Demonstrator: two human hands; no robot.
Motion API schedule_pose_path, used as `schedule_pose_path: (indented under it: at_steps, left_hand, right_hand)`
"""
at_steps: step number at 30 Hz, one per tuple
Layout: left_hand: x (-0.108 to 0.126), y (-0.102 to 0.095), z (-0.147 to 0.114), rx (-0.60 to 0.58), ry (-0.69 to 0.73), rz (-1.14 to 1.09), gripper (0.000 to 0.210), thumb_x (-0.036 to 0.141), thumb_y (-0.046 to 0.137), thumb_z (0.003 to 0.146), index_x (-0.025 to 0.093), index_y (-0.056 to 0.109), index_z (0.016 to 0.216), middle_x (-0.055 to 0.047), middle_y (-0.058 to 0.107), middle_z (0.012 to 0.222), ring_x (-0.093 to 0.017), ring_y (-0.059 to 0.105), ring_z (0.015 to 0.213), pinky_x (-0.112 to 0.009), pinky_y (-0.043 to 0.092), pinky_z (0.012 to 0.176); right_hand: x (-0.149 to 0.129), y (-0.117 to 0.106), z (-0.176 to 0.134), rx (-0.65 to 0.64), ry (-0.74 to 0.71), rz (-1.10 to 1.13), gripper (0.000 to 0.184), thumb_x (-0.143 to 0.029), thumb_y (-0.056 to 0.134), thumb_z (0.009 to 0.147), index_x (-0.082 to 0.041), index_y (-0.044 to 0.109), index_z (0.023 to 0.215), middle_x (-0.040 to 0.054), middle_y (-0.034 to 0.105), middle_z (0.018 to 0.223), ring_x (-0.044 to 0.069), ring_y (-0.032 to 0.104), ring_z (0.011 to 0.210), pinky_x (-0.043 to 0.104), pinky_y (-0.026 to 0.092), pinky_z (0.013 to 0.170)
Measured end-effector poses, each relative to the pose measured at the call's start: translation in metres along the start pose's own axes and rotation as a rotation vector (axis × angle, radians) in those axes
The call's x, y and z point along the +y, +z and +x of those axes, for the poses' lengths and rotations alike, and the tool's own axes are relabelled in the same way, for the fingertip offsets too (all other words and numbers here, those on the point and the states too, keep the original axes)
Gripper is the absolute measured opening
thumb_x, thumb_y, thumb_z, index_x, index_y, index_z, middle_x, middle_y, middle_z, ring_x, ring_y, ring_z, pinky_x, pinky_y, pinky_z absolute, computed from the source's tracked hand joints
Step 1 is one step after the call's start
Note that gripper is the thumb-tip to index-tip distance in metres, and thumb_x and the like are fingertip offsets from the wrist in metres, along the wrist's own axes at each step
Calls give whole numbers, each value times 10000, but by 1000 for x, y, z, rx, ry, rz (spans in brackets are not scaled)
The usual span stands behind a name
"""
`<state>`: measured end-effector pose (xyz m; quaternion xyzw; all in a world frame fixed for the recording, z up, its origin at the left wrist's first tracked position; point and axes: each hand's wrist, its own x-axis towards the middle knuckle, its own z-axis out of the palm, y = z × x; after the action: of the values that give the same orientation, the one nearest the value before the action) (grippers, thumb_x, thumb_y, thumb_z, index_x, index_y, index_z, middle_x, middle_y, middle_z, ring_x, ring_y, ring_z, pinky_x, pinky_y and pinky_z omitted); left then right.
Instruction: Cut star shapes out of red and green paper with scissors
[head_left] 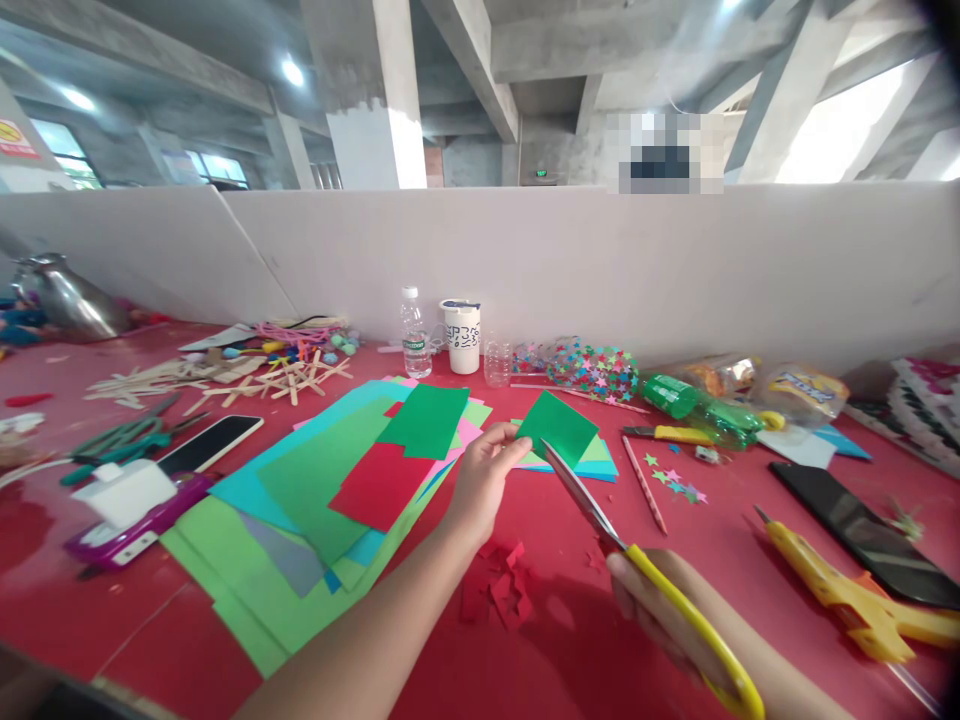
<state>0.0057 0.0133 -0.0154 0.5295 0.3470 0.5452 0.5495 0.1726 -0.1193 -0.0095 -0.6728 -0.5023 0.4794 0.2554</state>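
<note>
One small piece of green paper (567,427) is held above the red table (570,640), a little past the middle of it. The left hand (484,480) pinches the left edge of the paper, thumb and fingers closed together on it. The right hand (660,610) is at about 5 o'clock from the paper and grips the yellow-handled scissors (637,560), the fingers wrapped through the handle. The blades point toward 11 o'clock and their tips reach the lower edge of the paper; I cannot tell how far the blades are open.

Under the hands, at 6 o'clock from the paper, some red paper scraps (499,590) lie on the table. At 9 o'clock there is a wide pile of coloured sheets (322,500), green, blue, pink and red. Further at 9 o'clock lie a dark phone (210,445), green scissors (124,440) and a purple tool with a white block (139,510). At 10 o'clock wooden sticks (225,378) are spread. At 12 o'clock stand a water bottle (414,335) and a white cup (460,336) near the wall. At 1 o'clock is a bag of coloured stars (592,368), and at 3 o'clock a pink pencil (643,483) and a yellow cutter (671,433). At 4 o'clock lies a yellow glue gun (855,595) beside a black tablet (862,530).

A low grey partition (675,270) closes the far side of the table. Behind it rise bare concrete pillars (375,90) and beams, with bright windows.
</note>
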Motion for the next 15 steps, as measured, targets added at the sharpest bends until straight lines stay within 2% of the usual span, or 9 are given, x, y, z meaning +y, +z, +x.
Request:
schedule_pose_path:
  at_steps: [4, 12, 15]
  left_hand:
    - [-2, -1, 0, -17, -7, -17, 142, 319, 660, 714, 192, 599, 699, 29, 520, 686, -134, 468, 709, -249, 357, 732]
    - [4, -3, 3, -57, 16, -6, 118, 295, 653, 715, 190, 605, 691, 30, 535, 700, -139, 478, 730, -252, 361, 752]
    - [9, -4, 3, -94, 22, 1, 104, 284, 642, 718, 188, 613, 689, 29, 552, 706, -140, 485, 738, -254, 361, 774]
  right_hand:
    - [1, -1, 1, 5, 12, 5, 504, -653, 430, 824, -201, 440, 600, -108, 278, 360, 45, 256, 298, 162, 200, 332]
    - [13, 1, 10, 4, -6, 38, 537, -683, 446, 802, -199, 443, 569, -104, 299, 329, 36, 265, 240, 150, 169, 268]
    - [16, 0, 12, 1, 2, 44, 541, -687, 436, 800, -198, 455, 569, -99, 320, 324, 41, 279, 231, 149, 200, 256]
